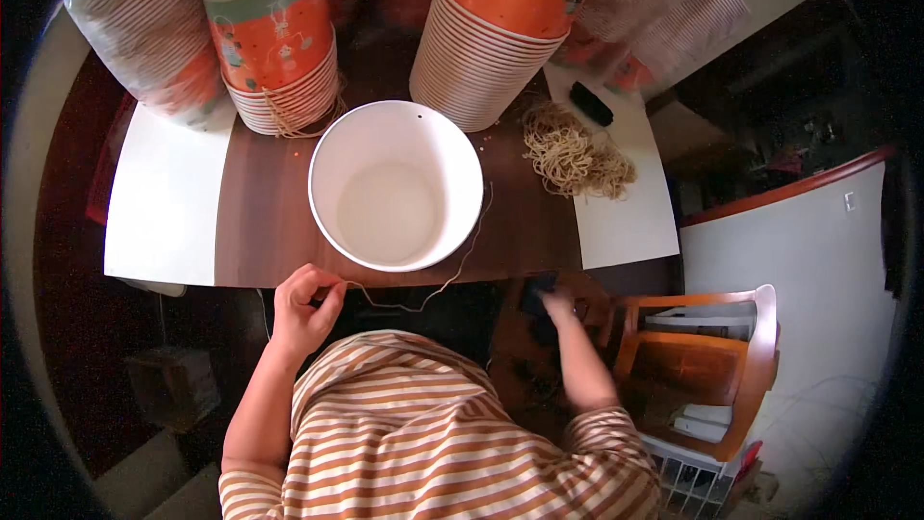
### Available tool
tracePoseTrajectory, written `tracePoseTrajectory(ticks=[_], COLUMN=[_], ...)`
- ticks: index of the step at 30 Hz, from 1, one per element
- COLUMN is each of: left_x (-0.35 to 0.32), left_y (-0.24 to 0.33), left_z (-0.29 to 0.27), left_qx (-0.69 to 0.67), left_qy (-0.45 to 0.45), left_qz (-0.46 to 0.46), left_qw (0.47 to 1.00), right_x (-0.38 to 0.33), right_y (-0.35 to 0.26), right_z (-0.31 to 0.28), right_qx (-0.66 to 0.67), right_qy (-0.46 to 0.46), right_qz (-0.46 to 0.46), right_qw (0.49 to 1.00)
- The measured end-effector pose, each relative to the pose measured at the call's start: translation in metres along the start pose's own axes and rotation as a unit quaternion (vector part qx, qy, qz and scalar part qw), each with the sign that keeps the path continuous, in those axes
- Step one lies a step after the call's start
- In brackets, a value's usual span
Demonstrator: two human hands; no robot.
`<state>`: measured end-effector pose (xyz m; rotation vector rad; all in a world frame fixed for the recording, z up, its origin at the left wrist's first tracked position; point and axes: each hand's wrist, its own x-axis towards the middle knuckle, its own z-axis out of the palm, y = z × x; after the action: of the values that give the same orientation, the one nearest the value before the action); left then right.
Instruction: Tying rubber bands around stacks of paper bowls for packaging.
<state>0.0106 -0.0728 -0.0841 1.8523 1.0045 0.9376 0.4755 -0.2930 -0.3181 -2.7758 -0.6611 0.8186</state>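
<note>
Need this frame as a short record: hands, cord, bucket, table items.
left_hand: left hand pinching a thin cord
right_hand: right hand, blurred, low by a dark object; grip unclear
cord_path: sags below the table's near edge, then up along the bucket's right side
bucket: white-lined bucket, mouth up, small dark hole near far rim
behind_bucket: two upside-down orange bucket stacks
table_right: cord bundle, black object

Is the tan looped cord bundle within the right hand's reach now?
Likely yes: nothing visible blocks the way from the right hand over the brown tabletop to the cord bundle, though blur hides that hand's grip.
</note>
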Motion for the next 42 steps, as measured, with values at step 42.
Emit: tracePoseTrajectory(ticks=[42], left_x=[-0.004], left_y=[-0.002], left_z=[0.0], left_qx=[-0.003], left_qy=[0.015], left_qz=[-0.028], left_qw=[0.999], right_x=[-0.049], right_y=[-0.065], right_z=[0.028], right_qx=[-0.193], right_qy=[0.004], right_qz=[-0.035], right_qw=[0.981])
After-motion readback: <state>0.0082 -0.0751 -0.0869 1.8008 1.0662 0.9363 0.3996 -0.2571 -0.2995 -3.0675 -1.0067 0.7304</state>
